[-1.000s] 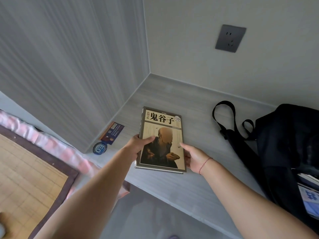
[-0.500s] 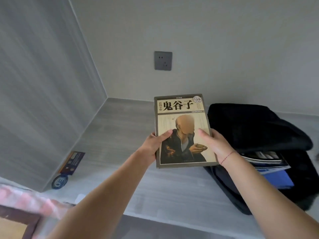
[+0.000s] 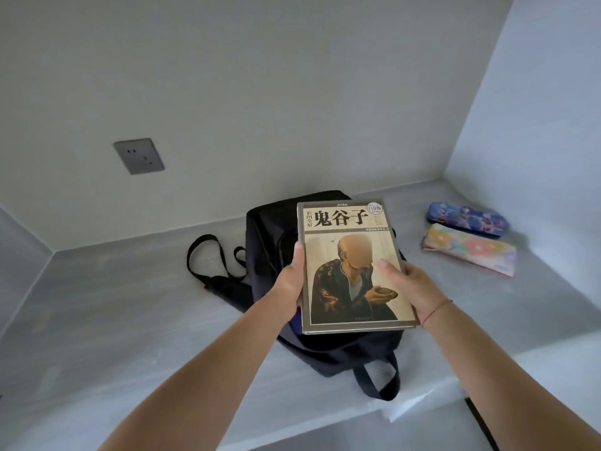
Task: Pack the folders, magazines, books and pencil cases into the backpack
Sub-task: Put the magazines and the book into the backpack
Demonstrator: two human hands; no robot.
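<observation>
We grip book (image 3: 353, 268) flat, left hand (image 3: 291, 281) and right hand (image 3: 411, 289) curled round its edges; backpack (image 3: 270, 229) directly beneath fingers, ready for loading.

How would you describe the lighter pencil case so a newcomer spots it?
On the grey desk, look right of the black fabric backpack, toward the right wall. Two pencil cases lie there; it is the nearer, flat pastel pouch with big flowers, not the dark blue case behind it.
</observation>
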